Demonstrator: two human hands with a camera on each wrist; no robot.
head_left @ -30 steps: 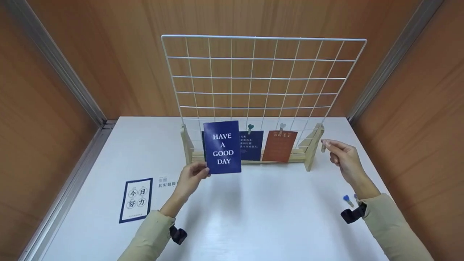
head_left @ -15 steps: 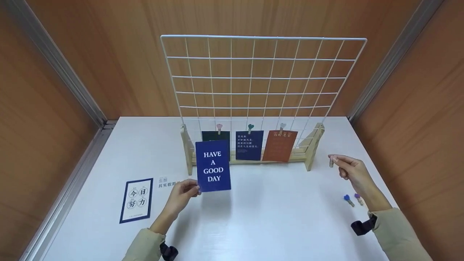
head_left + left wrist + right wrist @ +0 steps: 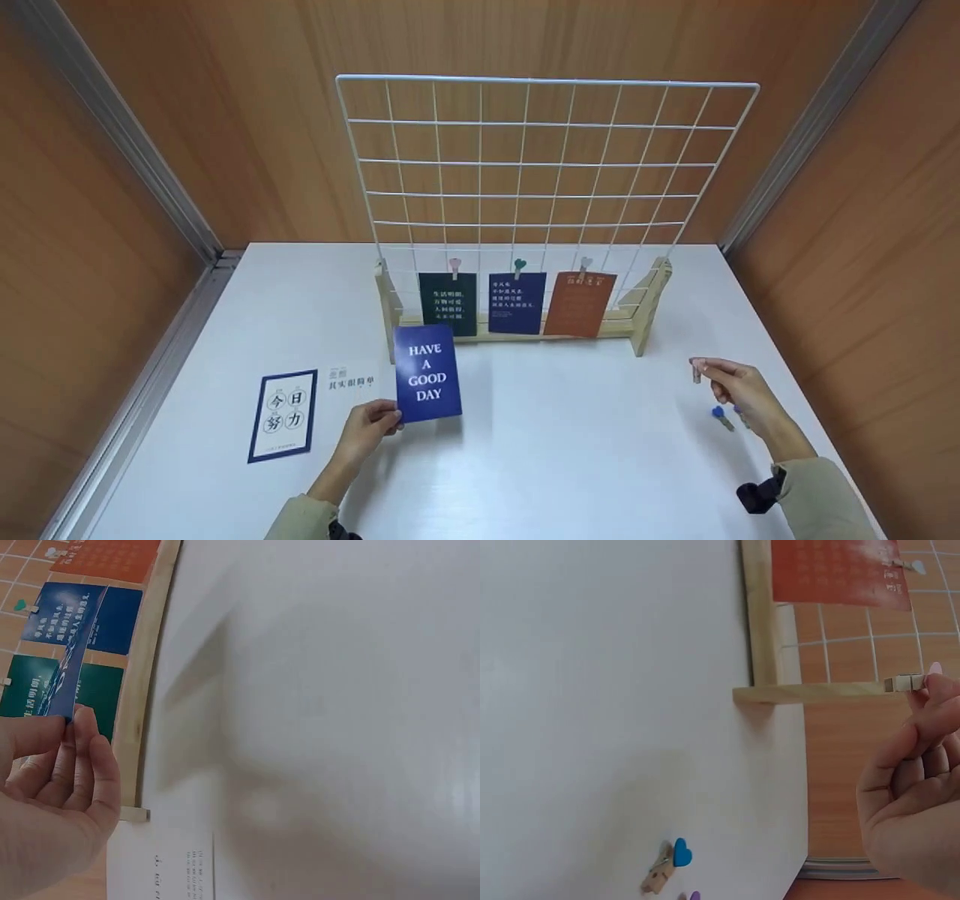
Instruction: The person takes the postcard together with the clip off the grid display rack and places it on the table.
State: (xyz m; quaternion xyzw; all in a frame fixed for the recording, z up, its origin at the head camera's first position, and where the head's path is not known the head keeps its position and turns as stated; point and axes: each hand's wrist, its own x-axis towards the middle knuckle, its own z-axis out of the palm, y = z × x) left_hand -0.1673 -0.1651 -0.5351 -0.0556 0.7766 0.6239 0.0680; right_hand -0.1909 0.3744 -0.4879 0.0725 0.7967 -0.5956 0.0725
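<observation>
Head, backdrop: wood-grained panels (image 3: 525,34), smooth white table (image 3: 570,457)
Left hand (image 3: 364,429): pinches blue "HAVE A GOOD DAY" card (image 3: 427,376) before wire grid (image 3: 547,80)
Right hand (image 3: 744,390): pinches clothespin (image 3: 696,373) over table
Left wrist, card: thin, edge-on
Right wrist, clothespin: squared wood, pink top

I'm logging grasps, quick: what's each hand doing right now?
Left hand: closed, holding the blue HAVE A GOOD DAY card by a lower corner.
Right hand: closed, pinching a small wooden clothespin.
</observation>
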